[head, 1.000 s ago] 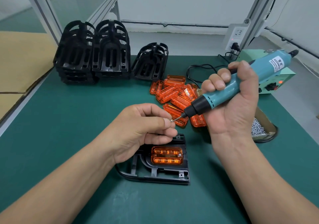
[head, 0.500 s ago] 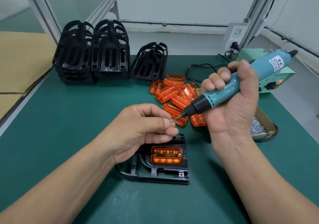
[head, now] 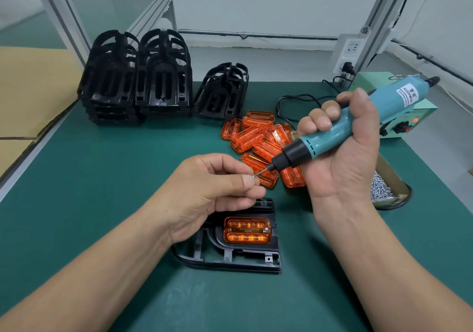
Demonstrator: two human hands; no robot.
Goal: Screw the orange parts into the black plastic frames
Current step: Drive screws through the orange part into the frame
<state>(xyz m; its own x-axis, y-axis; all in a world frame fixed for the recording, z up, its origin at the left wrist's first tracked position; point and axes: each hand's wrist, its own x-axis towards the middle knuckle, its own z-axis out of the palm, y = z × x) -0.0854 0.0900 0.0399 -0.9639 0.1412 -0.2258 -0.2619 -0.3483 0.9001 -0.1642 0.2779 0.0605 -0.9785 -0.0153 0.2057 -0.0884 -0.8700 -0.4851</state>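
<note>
A black plastic frame [head: 230, 257] lies flat on the green mat near me, with an orange part [head: 247, 230] seated in it. Above the frame, my left hand [head: 207, 193] pinches a small screw [head: 254, 176] between thumb and forefinger. My right hand [head: 340, 152] grips a teal electric screwdriver [head: 358, 124], held slanted, and its bit tip touches the screw. A pile of loose orange parts [head: 258, 139] lies behind the hands.
Stacks of black frames [head: 138, 81] stand at the back left, a smaller stack [head: 222, 91] beside them. A round dish of screws [head: 384, 191] sits at the right. A green power box [head: 407, 116], cable [head: 289, 101] and wall socket [head: 350, 52] are at the back right.
</note>
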